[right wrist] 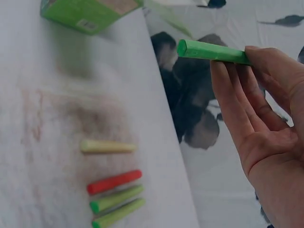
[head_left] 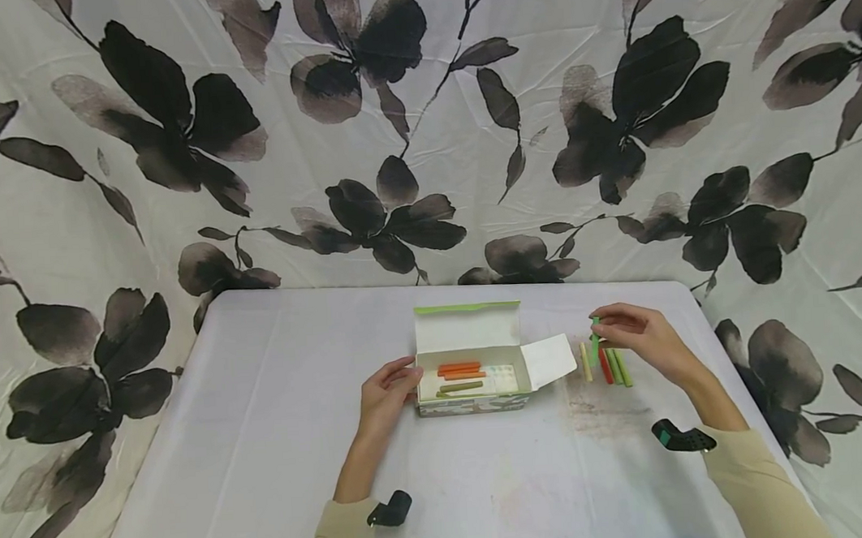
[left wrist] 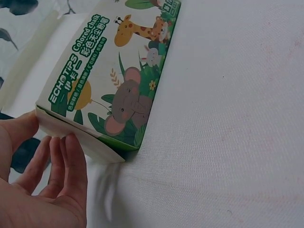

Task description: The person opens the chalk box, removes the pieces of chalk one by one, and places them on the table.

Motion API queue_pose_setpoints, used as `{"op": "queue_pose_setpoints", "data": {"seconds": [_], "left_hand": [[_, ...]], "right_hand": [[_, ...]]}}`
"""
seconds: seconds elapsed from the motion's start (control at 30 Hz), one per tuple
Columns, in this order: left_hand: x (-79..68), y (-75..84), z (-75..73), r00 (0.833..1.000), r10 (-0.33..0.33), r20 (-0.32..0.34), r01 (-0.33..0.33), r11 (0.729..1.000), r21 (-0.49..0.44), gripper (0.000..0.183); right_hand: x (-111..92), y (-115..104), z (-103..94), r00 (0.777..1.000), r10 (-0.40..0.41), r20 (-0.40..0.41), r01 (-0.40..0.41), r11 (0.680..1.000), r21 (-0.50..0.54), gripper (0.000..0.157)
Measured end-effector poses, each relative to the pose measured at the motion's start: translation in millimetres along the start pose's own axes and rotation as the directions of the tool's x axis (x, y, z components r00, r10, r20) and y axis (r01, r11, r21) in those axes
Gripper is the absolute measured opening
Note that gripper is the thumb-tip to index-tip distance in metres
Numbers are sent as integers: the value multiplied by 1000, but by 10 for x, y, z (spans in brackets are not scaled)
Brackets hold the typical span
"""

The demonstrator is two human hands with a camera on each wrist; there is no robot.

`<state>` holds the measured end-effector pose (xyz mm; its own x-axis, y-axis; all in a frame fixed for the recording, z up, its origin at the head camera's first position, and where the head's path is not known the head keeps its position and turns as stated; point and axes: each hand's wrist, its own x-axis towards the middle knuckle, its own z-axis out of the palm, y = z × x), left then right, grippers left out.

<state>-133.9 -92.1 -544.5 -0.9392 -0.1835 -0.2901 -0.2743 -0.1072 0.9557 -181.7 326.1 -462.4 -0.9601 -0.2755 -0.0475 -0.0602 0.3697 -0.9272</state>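
My right hand (head_left: 647, 339) pinches a bright green chalk stick (right wrist: 213, 52) between thumb and fingertips, raised over the right side of the table. Beneath it lie a pale yellow chalk stick (right wrist: 108, 147), a red one (right wrist: 115, 182) and two green ones (head_left: 619, 367). My left hand (head_left: 385, 397) holds the left end of an open chalk box (left wrist: 90, 76), its thumb at the top corner and fingers against the end flap (left wrist: 90, 140). Inside the box lie several orange chalk sticks (head_left: 460, 370) and an olive stick (head_left: 461, 387).
The lid (head_left: 467, 327) of the box stands up at the back, and a side flap (head_left: 550, 360) sticks out to the right. Reddish-brown smudges (head_left: 607, 412) mark the white tablecloth (head_left: 294, 439). A floral curtain (head_left: 497, 135) hangs behind the table.
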Motion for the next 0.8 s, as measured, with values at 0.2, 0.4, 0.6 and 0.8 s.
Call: {"op": "queue_pose_setpoints", "data": {"seconds": [0.2, 0.4, 0.6, 0.8], "left_hand": [[4, 7, 2, 1000, -7, -9, 7, 1000, 4, 39], [11, 6, 1, 1000, -8, -6, 8, 1000, -2, 38], [11, -2, 6, 1000, -5, -5, 5, 1000, -7, 38], [5, 4, 1, 1000, -11, -2, 11, 1000, 5, 41]], "right_hand": [[-81, 186, -33, 999, 47, -16, -47, 999, -8, 45], [-129, 418, -19, 997, 76, -30, -76, 997, -17, 45], [-161, 621, 17, 991, 134, -22, -136, 988, -70, 47], [-156, 722, 75, 994, 99, -37, -102, 988, -112, 42]]}}
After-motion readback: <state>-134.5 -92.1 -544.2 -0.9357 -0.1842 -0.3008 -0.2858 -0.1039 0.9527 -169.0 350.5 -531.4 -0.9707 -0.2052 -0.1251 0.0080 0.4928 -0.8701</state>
